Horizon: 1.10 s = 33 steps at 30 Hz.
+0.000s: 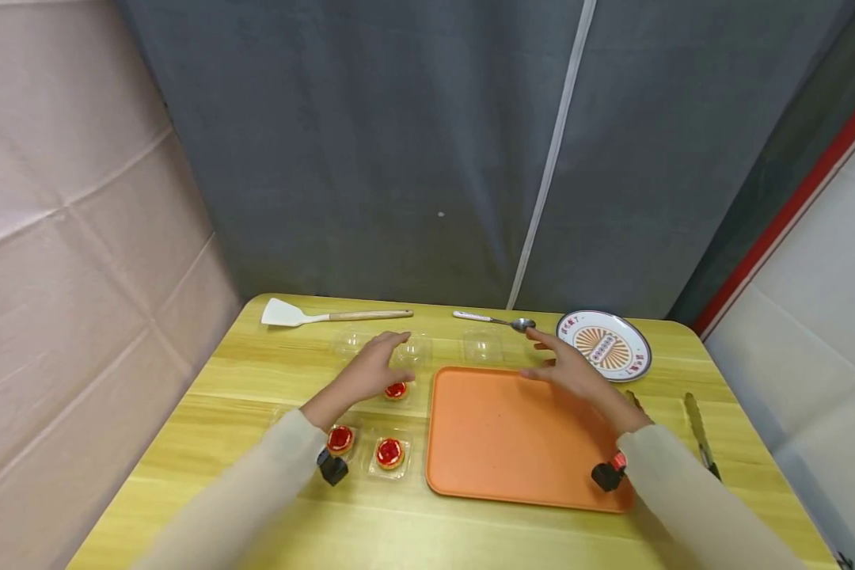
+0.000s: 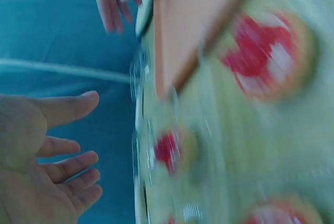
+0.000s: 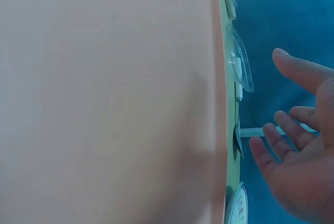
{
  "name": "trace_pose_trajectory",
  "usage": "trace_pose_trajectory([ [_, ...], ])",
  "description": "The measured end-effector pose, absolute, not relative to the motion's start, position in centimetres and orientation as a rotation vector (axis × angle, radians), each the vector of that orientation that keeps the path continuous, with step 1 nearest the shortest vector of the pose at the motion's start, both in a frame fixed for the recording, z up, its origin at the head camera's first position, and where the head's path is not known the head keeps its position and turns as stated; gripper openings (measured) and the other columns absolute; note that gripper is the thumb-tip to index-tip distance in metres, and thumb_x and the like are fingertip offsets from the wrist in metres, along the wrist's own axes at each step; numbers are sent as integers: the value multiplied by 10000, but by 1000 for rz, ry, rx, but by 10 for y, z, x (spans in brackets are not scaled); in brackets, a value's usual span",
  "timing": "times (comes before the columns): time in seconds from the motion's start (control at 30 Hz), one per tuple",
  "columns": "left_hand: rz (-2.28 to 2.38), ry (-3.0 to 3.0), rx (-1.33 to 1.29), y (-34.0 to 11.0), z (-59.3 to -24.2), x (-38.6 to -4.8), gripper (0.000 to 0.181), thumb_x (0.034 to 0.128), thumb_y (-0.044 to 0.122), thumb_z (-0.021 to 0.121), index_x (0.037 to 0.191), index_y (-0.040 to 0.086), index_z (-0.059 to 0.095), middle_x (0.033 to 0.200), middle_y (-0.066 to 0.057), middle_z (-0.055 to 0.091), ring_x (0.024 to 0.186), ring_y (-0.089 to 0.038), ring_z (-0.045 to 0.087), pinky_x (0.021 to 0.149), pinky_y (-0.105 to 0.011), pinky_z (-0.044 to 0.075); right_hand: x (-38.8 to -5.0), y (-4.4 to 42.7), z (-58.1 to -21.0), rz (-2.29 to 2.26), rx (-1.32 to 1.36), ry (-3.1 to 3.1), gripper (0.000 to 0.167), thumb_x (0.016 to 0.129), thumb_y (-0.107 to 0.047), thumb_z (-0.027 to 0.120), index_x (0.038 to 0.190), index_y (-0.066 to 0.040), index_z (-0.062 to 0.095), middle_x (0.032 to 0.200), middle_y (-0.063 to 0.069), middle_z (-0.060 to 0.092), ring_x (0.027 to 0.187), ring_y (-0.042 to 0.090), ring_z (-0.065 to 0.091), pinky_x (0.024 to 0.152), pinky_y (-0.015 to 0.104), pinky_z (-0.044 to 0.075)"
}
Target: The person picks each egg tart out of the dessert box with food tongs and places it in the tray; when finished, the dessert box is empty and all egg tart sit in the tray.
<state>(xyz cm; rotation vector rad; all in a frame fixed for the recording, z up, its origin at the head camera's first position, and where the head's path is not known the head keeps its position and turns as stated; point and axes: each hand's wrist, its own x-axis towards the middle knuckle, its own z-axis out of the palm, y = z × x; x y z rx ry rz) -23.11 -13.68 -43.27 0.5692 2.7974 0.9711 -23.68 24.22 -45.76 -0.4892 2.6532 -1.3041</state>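
Head view has the orange tray (image 1: 513, 443) flat on the table (image 1: 207, 435), just right of the red-topped tarts (image 1: 389, 454), which sit in clear packs (image 1: 408, 443), presumably to keep their tops unsmeared. From here I see the left hand (image 1: 370, 366) and right hand (image 1: 573, 368) raised, fingers spread, gripping nothing. Past the tray, a plate (image 1: 604, 346) bears red characters, too small to read surely.

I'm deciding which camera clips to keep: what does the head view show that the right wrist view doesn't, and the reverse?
Only the head view shows the left hand and the red-topped tarts. Only the right wrist view shows the palm of the right hand. Both show that hand, the tray and the plate.
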Motion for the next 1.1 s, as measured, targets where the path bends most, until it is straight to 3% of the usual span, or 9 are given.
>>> trace_pose_trajectory([
  [0.43, 879, 2883, 471, -232, -460, -211, 905, 828, 301, 884, 1530, -38, 425, 1505, -282, 444, 1378, -496, 442, 1130, -640, 392, -178, 292, -443, -1271, -465, 2759, 843, 917, -205, 801, 1570, 58, 338, 1594, 289, 373, 1446, 507, 365, 1153, 669, 315],
  [0.63, 873, 2868, 454, -242, -463, -213, 951, 809, 278, 898, 1551, -34, 392, 1518, -272, 429, 1376, -494, 445, 1128, -642, 394, -149, 315, -445, -1230, -371, 2834, 843, 931, -246, 790, 1594, -1, 331, 1612, 245, 370, 1442, 492, 362, 1117, 667, 352],
  [0.8, 907, 2858, 454, -245, -471, -219, 941, 795, 246, 907, 1533, -60, 410, 1458, -270, 478, 1336, -482, 480, 1119, -629, 411, -124, 333, -449, -1166, -196, 2945, 887, 920, -321, 799, 1610, -39, 320, 1603, 310, 330, 1432, 568, 318, 1076, 751, 320],
  [0.93, 924, 2861, 493, -245, -477, -224, 925, 783, 249, 912, 1505, -84, 438, 1403, -266, 520, 1311, -472, 503, 1125, -612, 412, -103, 347, -453, -1132, -19, 3039, 937, 921, -349, 794, 1621, -18, 266, 1590, 386, 260, 1450, 643, 172, 1009, 852, 247],
  [1.1, 916, 2884, 516, -246, -478, -227, 897, 781, 249, 912, 1480, -94, 466, 1331, -244, 561, 1255, -450, 545, 1100, -598, 439, -83, 362, -469, -1026, 133, 3152, 1049, 910, -362, 806, 1622, 46, 151, 1590, 424, 184, 1380, 676, 241, 943, 838, 313],
])
